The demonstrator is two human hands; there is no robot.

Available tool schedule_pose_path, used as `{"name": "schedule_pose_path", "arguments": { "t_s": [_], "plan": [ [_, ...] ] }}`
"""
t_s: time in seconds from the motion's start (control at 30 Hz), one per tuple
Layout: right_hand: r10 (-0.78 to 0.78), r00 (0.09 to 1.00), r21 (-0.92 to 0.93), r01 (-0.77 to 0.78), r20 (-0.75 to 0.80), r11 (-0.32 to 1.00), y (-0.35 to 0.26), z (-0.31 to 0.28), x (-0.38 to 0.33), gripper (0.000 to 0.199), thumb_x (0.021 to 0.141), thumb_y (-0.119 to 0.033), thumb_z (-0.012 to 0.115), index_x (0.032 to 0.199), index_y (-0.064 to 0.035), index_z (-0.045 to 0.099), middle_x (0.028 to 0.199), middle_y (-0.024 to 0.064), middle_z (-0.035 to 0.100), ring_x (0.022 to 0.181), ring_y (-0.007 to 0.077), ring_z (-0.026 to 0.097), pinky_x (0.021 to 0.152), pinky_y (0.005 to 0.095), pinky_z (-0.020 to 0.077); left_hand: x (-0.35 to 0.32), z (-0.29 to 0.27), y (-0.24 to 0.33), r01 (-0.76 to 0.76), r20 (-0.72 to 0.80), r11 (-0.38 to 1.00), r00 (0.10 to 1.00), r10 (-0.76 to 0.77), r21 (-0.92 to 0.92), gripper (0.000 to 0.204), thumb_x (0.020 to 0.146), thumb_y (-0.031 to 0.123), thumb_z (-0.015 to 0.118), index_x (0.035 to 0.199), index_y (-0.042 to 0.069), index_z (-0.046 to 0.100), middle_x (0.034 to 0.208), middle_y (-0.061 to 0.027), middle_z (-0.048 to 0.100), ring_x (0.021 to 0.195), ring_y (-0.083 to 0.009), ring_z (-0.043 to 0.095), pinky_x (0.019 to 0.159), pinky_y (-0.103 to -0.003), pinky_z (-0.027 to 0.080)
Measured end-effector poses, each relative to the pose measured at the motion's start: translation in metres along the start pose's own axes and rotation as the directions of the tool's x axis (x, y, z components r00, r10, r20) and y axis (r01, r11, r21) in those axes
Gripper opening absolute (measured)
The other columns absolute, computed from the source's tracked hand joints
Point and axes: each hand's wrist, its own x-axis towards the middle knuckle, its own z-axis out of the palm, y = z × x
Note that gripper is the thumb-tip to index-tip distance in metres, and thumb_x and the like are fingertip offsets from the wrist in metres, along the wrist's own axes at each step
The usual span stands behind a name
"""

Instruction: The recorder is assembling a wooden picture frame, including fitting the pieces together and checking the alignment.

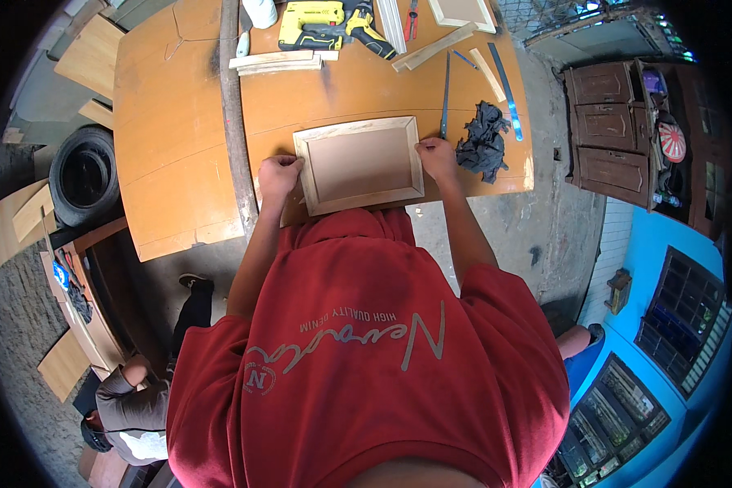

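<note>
— Where was your left hand [279,174]?

— Clenched on the left edge of the pale rectangular wooden frame with its flat brown panel [359,163], which lay flat on the orange wooden bench [171,122].

— And the right hand [436,154]?

— It gripped the frame's right edge, near the crumpled dark grey rag [483,140].

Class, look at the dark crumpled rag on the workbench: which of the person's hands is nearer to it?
Right. The right hand grips the right edge of the wooden frame, just beside the rag. The left hand grips the frame's left edge, on the far side from the rag.
</note>
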Motion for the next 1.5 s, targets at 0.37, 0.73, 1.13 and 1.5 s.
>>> {"name": "schedule_pose_path", "arguments": {
  "t_s": [0.37,0.73,1.13,1.5],
  "plan": [
    [-0.020,0.999,-0.004,0.020,-0.033,1.000,-0.002,-0.001,-0.001,0.026,0.081,-0.026,0.078,0.095,-0.0045,0.080,0.096,0.0154,0.078,0.093,0.0341,0.075,0.087,0.0424,0.0581,-0.002,0.001,0.006,0.056,0.049,0.989,0.998,-0.049,-0.138,0.031,0.086,0.027,0.084,0.097,-0.002,0.079,0.070,-0.0058,0.071,0.055,-0.0123,0.065,0.052,-0.029,0.054],
    [0.023,0.999,0.008,-0.023,-0.023,1.000,0.010,-0.002,-0.009,0.032,0.083,-0.031,0.079,0.100,-0.0037,0.079,0.098,0.0140,0.079,0.095,0.0287,0.075,0.087,0.0372,0.0572,-0.021,0.002,-0.002,0.051,0.028,0.998,0.998,-0.050,-0.047,0.037,0.082,0.034,0.083,0.099,0.001,0.081,0.084,-0.0139,0.078,0.073,-0.0215,0.075,0.071,-0.035,0.059],
    [0.062,0.998,0.071,-0.063,0.018,0.995,-0.001,-0.010,-0.031,0.037,0.085,-0.032,0.078,0.101,0.0020,0.078,0.100,0.0203,0.077,0.098,0.0336,0.074,0.089,0.0401,0.0564,-0.043,0.021,-0.025,-0.038,-0.053,0.990,0.998,0.031,-0.137,0.038,0.080,0.028,0.084,0.102,-0.002,0.079,0.090,-0.0154,0.079,0.081,-0.0253,0.077,0.077,-0.037,0.059],
    [-0.182,0.969,0.447,0.238,-0.165,0.862,0.068,0.021,-0.054,0.044,0.087,-0.009,0.076,0.128,-0.0001,0.062,0.103,0.0101,0.071,0.088,0.0161,0.068,0.080,0.0315,0.0563,-0.084,0.029,-0.029,-0.267,-0.092,0.908,0.964,0.251,-0.321,0.065,0.086,0.008,0.082,0.141,-0.005,0.051,0.109,-0.0103,0.069,0.094,-0.0178,0.068,0.083,-0.032,0.058]
  ]
}}
